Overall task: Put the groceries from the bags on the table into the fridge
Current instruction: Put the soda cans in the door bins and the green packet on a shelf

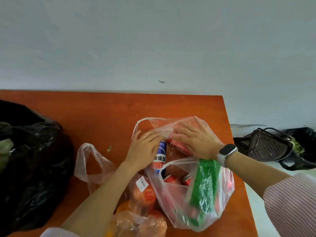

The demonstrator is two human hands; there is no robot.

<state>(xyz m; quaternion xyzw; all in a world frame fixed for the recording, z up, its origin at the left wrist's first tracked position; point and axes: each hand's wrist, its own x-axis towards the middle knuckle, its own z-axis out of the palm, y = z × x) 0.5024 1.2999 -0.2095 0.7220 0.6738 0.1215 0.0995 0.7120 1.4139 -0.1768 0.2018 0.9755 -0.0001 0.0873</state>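
Note:
A clear plastic bag (220,207) of groceries stands on the orange table (102,113). Inside it I see a blue drink can (161,155), a red packet (179,145), red cartons (171,179) and a green packet (206,185). My left hand (143,149) lies at the bag's mouth beside the blue can, with its fingers stretched onto the plastic rim. My right hand (196,141), a watch on its wrist, rests spread and flat on the bag's far flap above the red packet. Neither hand plainly grips anything.
A second clear bag (142,218) with orange fruit and a white label lies at the near edge. A large black bag (34,159) fills the table's left side. Off the table's right edge, a dark basket (263,146) and a black bag (306,137) sit on the floor.

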